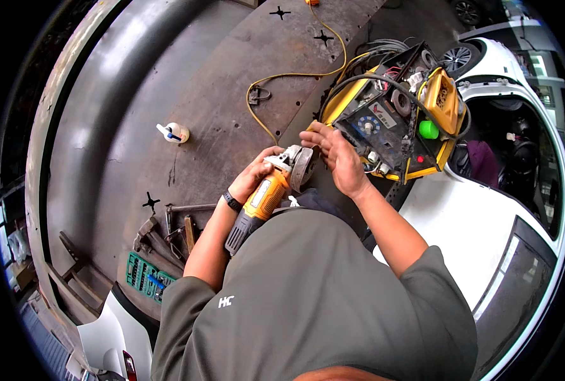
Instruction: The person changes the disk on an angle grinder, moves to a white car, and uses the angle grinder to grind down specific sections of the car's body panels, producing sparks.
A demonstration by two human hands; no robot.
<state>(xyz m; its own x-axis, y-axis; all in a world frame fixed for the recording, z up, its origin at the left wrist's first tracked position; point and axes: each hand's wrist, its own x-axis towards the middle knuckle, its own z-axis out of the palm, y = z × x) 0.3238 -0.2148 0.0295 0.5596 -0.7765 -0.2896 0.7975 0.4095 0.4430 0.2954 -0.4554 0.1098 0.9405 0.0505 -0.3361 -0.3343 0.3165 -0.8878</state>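
My left hand (252, 178) is wrapped round the front of an orange and black angle grinder (266, 195), near its metal gear head. The grinder's dark body slants down against my shirt. At its upper end the metal guard (301, 168) faces right, and the disc's edge shows beside it. My right hand (341, 157) is beside the guard and disc, fingers stretched toward the left. Whether those fingertips touch the disc I cannot tell. A yellow cable (266, 124) lies on the metal bench (212, 101) and runs down toward my left hand.
To the right stands a yellow and black machine (374, 120) with a dial, coiled cables and an orange tray (444, 98). A white car (453, 222) is beyond it. Hammers (152, 235), a green socket set (144, 277) and a small white bottle (176, 133) sit on the bench.
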